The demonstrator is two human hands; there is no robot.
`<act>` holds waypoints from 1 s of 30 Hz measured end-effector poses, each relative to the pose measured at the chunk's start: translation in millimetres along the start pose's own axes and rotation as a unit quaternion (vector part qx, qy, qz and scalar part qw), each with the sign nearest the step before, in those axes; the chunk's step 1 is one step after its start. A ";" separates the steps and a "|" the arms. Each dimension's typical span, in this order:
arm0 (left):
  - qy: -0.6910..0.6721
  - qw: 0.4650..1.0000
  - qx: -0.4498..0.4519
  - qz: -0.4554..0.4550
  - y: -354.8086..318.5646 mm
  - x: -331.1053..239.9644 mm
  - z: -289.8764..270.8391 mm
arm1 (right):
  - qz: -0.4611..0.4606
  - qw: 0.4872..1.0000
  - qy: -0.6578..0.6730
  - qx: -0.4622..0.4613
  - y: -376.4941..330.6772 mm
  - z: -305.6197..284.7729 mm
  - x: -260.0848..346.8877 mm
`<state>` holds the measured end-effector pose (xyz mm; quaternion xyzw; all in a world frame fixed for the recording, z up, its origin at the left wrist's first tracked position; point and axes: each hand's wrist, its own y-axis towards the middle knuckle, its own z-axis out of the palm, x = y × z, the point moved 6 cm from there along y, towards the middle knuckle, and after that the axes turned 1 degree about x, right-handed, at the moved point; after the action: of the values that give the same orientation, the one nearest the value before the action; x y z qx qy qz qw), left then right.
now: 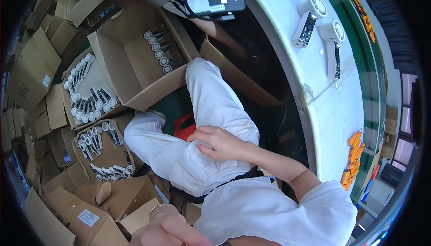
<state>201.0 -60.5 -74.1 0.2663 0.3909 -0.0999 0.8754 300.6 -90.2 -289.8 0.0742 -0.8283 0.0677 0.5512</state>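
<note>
My right hand (215,142) rests on the lap of my white trousers (222,98). Its fingers are loosely bent, the thumb apart from them, with only pale cloth visible between. My left hand (166,230) is close by the lower edge, blurred and partly cut off; a thin ring-shaped band (155,210) shows at it. What its fingers do is hidden. By my knee stands an open cardboard box (134,91), holding a row of small parts (158,50) with round white heads and dark handles, like handheld fans.
Two fan-like parts (310,21) lie on the white worktop (332,120), beside orange pieces (354,160). Cartons with similar parts (92,102) crowd the left. Across from me, another person's arm (220,35) reaches down near a black-and-white device (215,3). Something red (183,127) sits beneath my legs.
</note>
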 end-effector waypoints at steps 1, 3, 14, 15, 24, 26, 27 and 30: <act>-0.014 0.999 -0.020 0.027 -0.5 -3.4 -5.4 | 0.006 1.000 0.000 0.005 -0.3 -0.5 -2.1; -0.045 0.998 0.044 -0.020 6.8 -6.4 -12.8 | 0.016 1.000 0.001 0.011 -1.3 -1.7 -5.7; -0.067 0.980 0.184 0.028 6.4 -9.5 -17.9 | 0.025 0.999 0.003 0.045 6.3 6.7 -3.7; -0.047 0.982 0.183 0.027 8.4 -7.7 -19.8 | 0.020 0.999 0.001 0.050 7.1 4.8 -5.3; 0.245 0.961 -0.126 -0.008 -12.9 35.9 -131.0 | 0.055 0.991 -0.101 -0.074 62.5 -40.3 -48.4; 0.277 0.937 -0.202 -0.063 -39.4 36.8 -168.4 | 0.067 0.990 -0.096 -0.083 83.0 -38.0 -63.9; 0.286 0.927 -0.225 -0.093 -43.7 44.2 -178.2 | 0.083 0.987 -0.100 -0.096 88.4 -42.5 -82.9; 0.272 0.899 -0.307 -0.155 -57.5 56.1 -204.3 | 0.192 0.970 -0.031 -0.144 106.0 -48.0 -144.2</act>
<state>87.8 4.4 -250.7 -0.0627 0.6613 -0.0329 0.7468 378.0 30.0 -407.7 -0.1646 -0.8448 0.0499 0.5066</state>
